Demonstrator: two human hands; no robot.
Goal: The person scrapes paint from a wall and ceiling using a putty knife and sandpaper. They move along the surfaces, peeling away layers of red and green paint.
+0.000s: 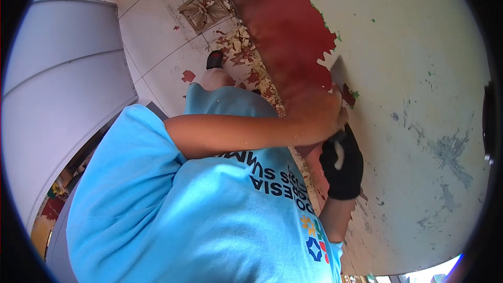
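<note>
A scraper with a flat metal blade (339, 72) lies against the wall (419, 73), its blade at the ragged edge of the red paint (277, 36). My bare left hand (332, 111) reaches across my body, with its fingers closed around the scraper near the blade. Just below it, my right hand (343, 165) wears a black glove and grips the scraper's handle; some of its fingers are hidden. Beside the blade is a small dark red patch of paint (348, 96).
Paint flakes (246, 55) litter the tiled floor (152, 36) along the wall's foot. A patterned tile (205, 9) lies beyond my foot (216, 76). At the left stands a large grey panel (63, 73). Grey marks (450, 152) spot the wall.
</note>
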